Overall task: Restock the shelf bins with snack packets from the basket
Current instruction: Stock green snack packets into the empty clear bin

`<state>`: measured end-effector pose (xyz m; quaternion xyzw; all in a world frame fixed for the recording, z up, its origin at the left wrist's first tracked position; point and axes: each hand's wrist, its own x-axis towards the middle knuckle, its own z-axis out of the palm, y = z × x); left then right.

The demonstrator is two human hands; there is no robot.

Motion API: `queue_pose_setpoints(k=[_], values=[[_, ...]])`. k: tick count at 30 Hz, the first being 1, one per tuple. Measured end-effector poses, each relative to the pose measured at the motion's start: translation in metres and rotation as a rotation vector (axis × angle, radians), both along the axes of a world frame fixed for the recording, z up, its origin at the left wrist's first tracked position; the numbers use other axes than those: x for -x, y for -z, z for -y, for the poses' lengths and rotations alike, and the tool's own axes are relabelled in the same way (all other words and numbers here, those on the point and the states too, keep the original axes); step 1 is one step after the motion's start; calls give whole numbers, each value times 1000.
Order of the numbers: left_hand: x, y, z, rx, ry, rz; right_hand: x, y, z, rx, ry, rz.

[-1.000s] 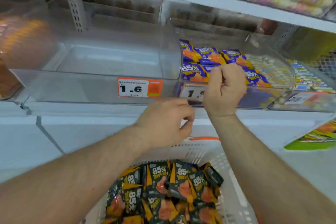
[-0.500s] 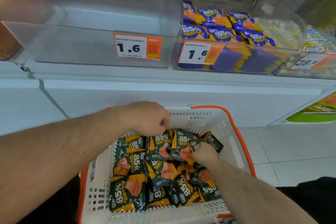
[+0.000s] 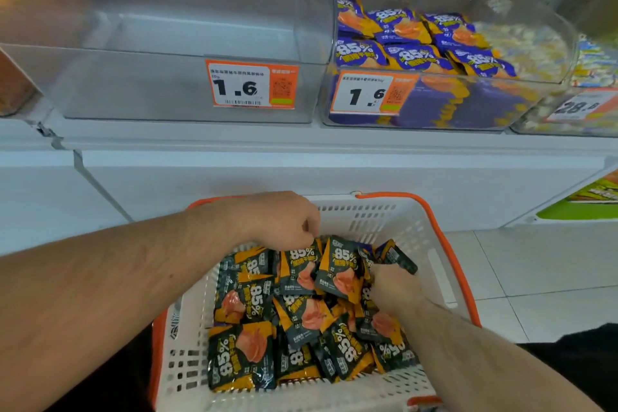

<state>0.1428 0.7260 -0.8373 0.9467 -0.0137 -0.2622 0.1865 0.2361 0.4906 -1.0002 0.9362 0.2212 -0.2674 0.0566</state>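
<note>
A white basket with an orange rim (image 3: 448,244) stands on the floor below the shelf, full of black-and-orange snack packets (image 3: 244,354). My left hand (image 3: 281,221) hovers over the pile's far side, fingers curled, pinching the top edge of one packet (image 3: 301,267). My right hand (image 3: 391,284) is dug into the pile on the right, gripping packets, its fingertips hidden under them. Above, a clear shelf bin (image 3: 133,90) with nothing in it carries a 1.6 price tag (image 3: 250,84). The bin to its right (image 3: 475,107) holds purple packets (image 3: 414,57).
A white shelf ledge (image 3: 301,140) runs under the bins. Further bins with other sweets sit at far right (image 3: 582,110) and far left (image 3: 13,87). White floor tiles (image 3: 521,271) lie right of the basket. A green sign (image 3: 582,204) shows at the right edge.
A second ago both hands were up at the purple-packet bin. They have dropped into the basket, and the view has tilted down. Since half a second ago they have barely shifted.
</note>
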Motion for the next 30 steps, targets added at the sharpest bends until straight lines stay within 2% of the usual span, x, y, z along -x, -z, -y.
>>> queue_pose_setpoints(k=[5, 9, 14, 16, 19, 21, 22, 23, 24, 27, 30], values=[[-3, 11, 1, 7, -55, 72, -38, -79, -36, -145, -98, -137], [-10, 7, 1, 103, -101, 280, -40, -159, -65, -252, -222, -245], [-16, -17, 1, 316, -187, 505, -23, -216, -79, -618, -118, -289], [-15, -25, -3, 404, -262, 574, -16, -229, -82, -691, -117, -206], [-15, -36, -9, 573, -380, 608, -2, -242, -87, -694, -255, 133], [-14, -48, -13, 579, -398, 614, 8, -248, -90, -693, -321, 300], [-13, -56, -16, 552, -380, 623, 12, -251, -91, -721, -312, 296], [-11, -64, -19, 515, -346, 639, 13, -254, -92, -790, -263, 211], [-9, -73, -23, 470, -300, 661, 13, -260, -92, -894, -160, 40], [0, -100, -35, 345, -149, 747, 12, -283, -99, -1100, 229, -620], [8, -126, -48, 376, -70, 920, 8, -303, -112, -1028, 409, -861]])
